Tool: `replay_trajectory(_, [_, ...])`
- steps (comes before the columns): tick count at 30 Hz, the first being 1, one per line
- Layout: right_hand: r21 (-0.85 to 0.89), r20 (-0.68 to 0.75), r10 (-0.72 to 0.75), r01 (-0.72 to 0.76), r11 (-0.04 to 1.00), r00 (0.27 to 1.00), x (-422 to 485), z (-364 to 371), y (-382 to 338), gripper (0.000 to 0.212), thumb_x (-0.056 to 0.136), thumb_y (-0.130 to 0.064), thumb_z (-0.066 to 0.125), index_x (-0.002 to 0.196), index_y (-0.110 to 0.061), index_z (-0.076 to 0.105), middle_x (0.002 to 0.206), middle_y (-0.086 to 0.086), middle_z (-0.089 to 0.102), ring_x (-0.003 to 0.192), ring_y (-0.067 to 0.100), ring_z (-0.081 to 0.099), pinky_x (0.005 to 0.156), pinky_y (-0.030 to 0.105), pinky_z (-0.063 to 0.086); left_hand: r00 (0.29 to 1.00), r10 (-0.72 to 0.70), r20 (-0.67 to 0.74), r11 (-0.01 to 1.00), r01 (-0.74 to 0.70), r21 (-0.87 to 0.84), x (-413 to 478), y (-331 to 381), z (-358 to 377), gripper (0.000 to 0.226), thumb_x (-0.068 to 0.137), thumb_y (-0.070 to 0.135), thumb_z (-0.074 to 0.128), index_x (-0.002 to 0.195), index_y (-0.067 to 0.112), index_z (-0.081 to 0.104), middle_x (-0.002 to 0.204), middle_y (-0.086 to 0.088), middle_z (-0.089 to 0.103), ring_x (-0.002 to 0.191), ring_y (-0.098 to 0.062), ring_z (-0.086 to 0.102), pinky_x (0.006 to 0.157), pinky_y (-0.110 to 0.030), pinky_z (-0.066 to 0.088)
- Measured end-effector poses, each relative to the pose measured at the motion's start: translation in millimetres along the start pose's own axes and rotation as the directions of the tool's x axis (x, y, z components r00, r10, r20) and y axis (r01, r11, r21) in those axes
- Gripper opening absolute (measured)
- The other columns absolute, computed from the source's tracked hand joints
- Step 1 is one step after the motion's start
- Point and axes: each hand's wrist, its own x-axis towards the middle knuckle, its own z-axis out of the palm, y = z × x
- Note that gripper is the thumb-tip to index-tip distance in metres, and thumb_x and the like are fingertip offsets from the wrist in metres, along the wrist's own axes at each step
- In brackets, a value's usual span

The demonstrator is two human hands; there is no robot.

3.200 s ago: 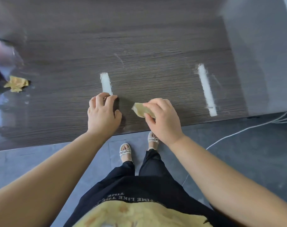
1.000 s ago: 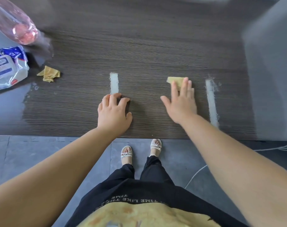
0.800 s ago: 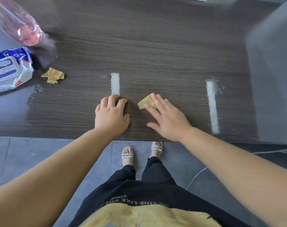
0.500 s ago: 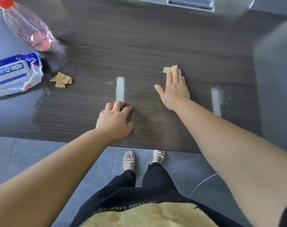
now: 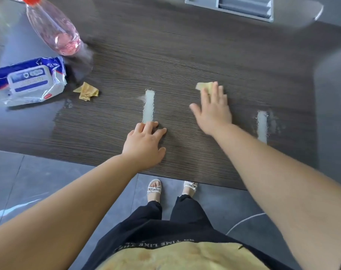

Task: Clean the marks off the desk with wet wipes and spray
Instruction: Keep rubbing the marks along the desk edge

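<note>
- Presses a yellowed wipe (image 5: 203,86) flat on the desk (image 5: 185,55) under straight, close-set fingers (image 5: 216,92) of the right hand (image 5: 214,112), between the two marks.
- Rests the left hand (image 5: 144,145), fingers loosely bent and empty, at the left mark (image 5: 148,106).
- Seems partway done: left mark solid white, right mark (image 5: 262,125) smeared and thinner.

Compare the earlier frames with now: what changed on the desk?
The right hand, first pinching the wipe, flattened on it and rubbed it to and fro between the left mark and right mark; now it is far out. The left hand stayed at the left mark's near end. Both marks remain; the crumpled wipe has not moved.
</note>
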Motion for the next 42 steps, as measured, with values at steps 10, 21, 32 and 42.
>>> replay_trajectory(10, [0.002, -0.101, -0.225, 0.227, 0.974, 0.969, -78, 32, 43, 0.053, 0.096, -0.045, 0.03, 0.138, -0.016, 0.043, 0.155, 0.014, 0.023, 0.142, 0.032, 0.023, 0.114, 0.056, 0.017, 0.994, 0.053, -0.096, 0.982, -0.069, -0.174, -2, -20, 9, 0.038, 0.09, 0.028, 0.048, 0.128, 0.026, 0.052, 0.146, 0.005, 0.033, 0.134, -0.023, 0.026, 0.108, -0.034, 0.026])
replay_trajectory(21, [-0.052, -0.042, -0.325, 0.322, 0.945, 0.945, -174, 73, 3, 0.059, 0.097, -0.052, 0.019, 0.144, -0.02, 0.032, 0.155, 0.015, 0.022, 0.142, 0.03, 0.025, 0.111, 0.056, 0.022, 0.978, 0.021, -0.209, 0.985, -0.056, -0.166, -25, 1, 30, 0.033, 0.085, 0.02, 0.054, 0.117, 0.016, 0.06, 0.128, -0.005, 0.05, 0.121, -0.033, 0.037, 0.096, -0.04, 0.034])
replay_trajectory(32, [0.046, -0.022, -0.014, 0.015, 0.999, 1.0, -199, 71, 21, 0.079, 0.089, -0.058, 0.009, 0.149, -0.007, 0.016, 0.157, 0.017, 0.001, 0.146, 0.033, 0.001, 0.114, 0.048, -0.005, 0.981, -0.016, -0.192, 0.993, -0.007, -0.122, -43, 37, 50, 0.041, 0.087, 0.024, 0.054, 0.127, 0.017, 0.052, 0.138, -0.004, 0.04, 0.128, -0.032, 0.028, 0.105, -0.043, 0.027])
replay_trajectory(42, [0.045, 0.109, -0.287, 0.284, 0.958, 0.952, -191, 59, 11, 0.087, 0.075, -0.062, -0.016, 0.145, -0.011, -0.019, 0.151, 0.013, -0.028, 0.134, 0.02, -0.032, 0.111, 0.035, -0.017, 0.943, -0.265, -0.201, 0.951, 0.221, -0.217, -74, 10, 53, 0.044, 0.089, 0.027, 0.053, 0.131, 0.018, 0.046, 0.14, -0.007, 0.037, 0.13, -0.032, 0.024, 0.106, -0.045, 0.029])
